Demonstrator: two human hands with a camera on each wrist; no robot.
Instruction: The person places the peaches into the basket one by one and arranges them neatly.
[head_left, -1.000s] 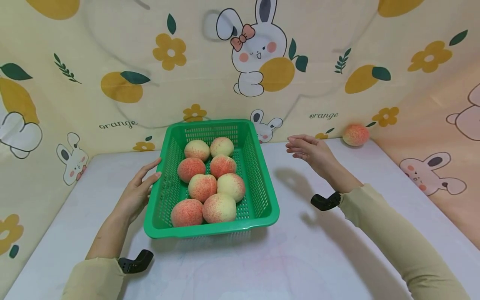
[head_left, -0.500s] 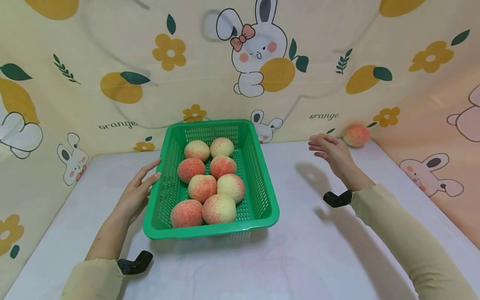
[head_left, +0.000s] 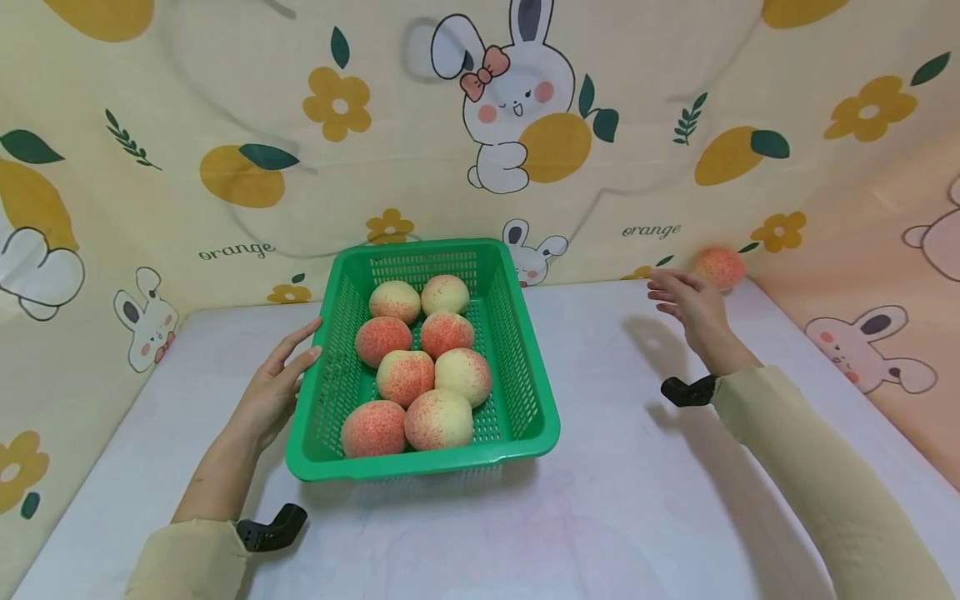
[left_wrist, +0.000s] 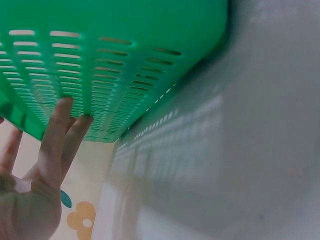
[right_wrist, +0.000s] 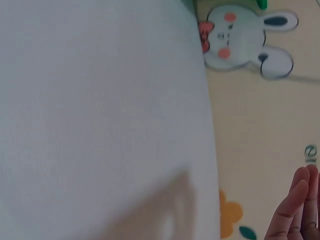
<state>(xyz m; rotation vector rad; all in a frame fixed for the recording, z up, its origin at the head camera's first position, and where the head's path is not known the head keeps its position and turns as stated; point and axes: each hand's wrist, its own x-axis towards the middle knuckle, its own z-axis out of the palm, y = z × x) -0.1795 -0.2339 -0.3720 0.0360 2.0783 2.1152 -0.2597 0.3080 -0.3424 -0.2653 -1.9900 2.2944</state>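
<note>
A green perforated plastic basket (head_left: 536, 375) stands on the table and holds several peaches, red-blushed and pale yellow, such as the front peach (head_left: 438, 420). My left hand (head_left: 270, 392) is at the basket's left side, its straight fingers touching the outer wall; in the left wrist view those fingers (left_wrist: 56, 140) lie against the slotted wall. At the right, my right hand (head_left: 696, 317) hovers above the table, holding nothing, fingers extended and close together. Just behind it, a single peach (head_left: 720, 268) lies at the back right corner, partly hidden by the hand.
The white table (head_left: 600, 517) meets a cream cloth backdrop (head_left: 300, 225) printed with rabbits, oranges and flowers. The cloth also bounds both sides. A black wrist mount (head_left: 273, 529) sits on the left wrist, another black mount (head_left: 686, 391) on the right.
My right hand has moved rightward, from beside the basket to close in front of the lone peach. The left hand, the basket and its peaches stay nearly where they were.
</note>
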